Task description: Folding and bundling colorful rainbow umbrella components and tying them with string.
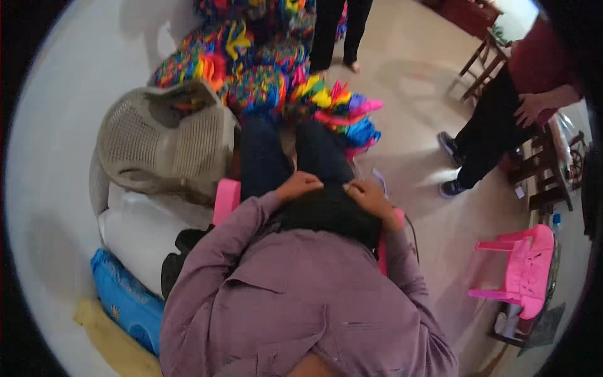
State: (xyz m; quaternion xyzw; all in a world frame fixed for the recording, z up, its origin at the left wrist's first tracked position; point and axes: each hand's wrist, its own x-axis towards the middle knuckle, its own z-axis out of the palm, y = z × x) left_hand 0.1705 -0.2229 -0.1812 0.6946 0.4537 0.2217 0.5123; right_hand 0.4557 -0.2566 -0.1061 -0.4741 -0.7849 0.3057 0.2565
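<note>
I sit with dark trousers (267,151) stretched out ahead of me, and a dark cloth (326,210) lies across my lap. My left hand (300,186) rests over the left thigh, its fingers drawn together at the tips. Opposite it, my right hand (370,196) is also closed, thumb against forefinger, a short gap from the left. Both sets of fingertips are just above the dark cloth. Whatever they pinch, if anything, is too small to make out. Past my knees lies a heap of multicoloured bundles (257,85) made up of many small bright pieces.
A beige plastic chair (195,147) stands close on my left, with a blue cushion (129,301) nearer. One person's dark-clad legs (339,31) are beyond the heap. Another person (496,125) stands at right, near wooden furniture (543,173) and a pink plastic chair (531,270).
</note>
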